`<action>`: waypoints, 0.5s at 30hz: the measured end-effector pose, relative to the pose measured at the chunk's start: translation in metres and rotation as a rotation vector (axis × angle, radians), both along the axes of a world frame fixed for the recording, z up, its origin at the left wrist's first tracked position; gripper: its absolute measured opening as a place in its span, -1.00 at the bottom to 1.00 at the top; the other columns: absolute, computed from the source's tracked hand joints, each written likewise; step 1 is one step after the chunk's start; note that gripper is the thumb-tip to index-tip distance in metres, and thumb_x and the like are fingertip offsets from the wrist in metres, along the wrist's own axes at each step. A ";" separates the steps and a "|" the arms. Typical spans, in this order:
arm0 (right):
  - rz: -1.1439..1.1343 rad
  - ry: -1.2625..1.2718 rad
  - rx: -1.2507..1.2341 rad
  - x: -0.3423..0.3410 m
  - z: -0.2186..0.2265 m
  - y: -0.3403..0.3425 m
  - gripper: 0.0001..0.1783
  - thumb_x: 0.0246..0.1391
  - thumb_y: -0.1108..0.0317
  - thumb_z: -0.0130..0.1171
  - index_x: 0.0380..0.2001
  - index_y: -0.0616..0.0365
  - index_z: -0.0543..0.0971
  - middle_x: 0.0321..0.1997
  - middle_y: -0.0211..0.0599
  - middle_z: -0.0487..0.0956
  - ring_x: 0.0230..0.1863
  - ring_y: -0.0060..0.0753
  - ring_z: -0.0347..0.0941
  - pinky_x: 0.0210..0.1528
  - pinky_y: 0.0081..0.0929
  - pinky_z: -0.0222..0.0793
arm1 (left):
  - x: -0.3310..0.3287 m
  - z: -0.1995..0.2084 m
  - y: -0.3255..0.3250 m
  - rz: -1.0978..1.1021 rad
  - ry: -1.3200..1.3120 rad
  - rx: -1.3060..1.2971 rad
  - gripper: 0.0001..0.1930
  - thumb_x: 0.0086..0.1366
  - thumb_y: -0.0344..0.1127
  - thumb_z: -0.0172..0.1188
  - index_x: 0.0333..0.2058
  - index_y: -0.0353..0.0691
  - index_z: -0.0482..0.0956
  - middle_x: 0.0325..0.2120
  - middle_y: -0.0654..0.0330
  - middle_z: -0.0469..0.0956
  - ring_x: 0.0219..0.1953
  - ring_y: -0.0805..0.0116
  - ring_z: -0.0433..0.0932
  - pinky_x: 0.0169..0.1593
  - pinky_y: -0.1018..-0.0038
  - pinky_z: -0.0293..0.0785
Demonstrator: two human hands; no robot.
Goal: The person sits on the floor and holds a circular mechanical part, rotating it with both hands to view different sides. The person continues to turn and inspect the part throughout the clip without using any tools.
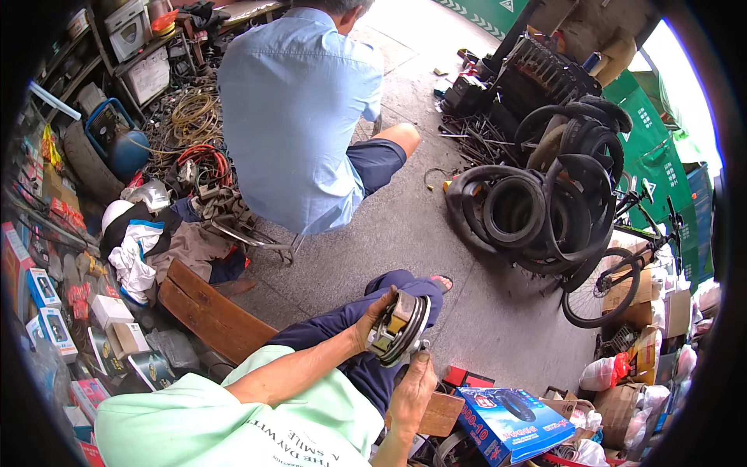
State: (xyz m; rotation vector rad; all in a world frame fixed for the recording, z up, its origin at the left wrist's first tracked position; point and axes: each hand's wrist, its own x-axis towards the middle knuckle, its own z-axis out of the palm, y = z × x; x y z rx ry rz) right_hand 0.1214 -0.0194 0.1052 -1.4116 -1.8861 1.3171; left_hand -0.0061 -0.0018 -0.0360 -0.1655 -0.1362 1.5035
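A round metal drum brake assembly (399, 329), with a dark rim and a greasy brown-and-silver inside, is held up over my navy-trousered lap. My left hand (373, 317) wraps round its upper left side, with the fingers partly hidden behind it. At its lower right edge, my right hand (415, 387) has thumb and fingers closed together, next to a small bolt-like end (422, 344) that sticks out of the part. Whether those fingers grip that end or something smaller, I cannot make out.
A person in a light blue shirt (299, 117) sits ahead. Used tyres (545, 194) are heaped at the right, near a bicycle (607, 288). A blue box (513, 426) lies close to my right hand; a wooden bench (214, 311) and piled boxes (54, 331) stand left.
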 end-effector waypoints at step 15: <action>-0.023 -0.024 0.036 0.010 -0.003 -0.003 -0.23 0.32 -0.22 -0.22 -0.11 0.48 0.44 -0.58 -0.15 0.43 -0.53 -0.39 0.33 -0.46 -0.36 0.26 | -0.002 0.011 -0.002 -0.067 0.059 -0.061 -0.53 0.18 0.10 0.29 -0.18 -0.21 0.58 -0.31 0.19 0.65 -0.31 0.34 0.65 -0.18 0.37 0.65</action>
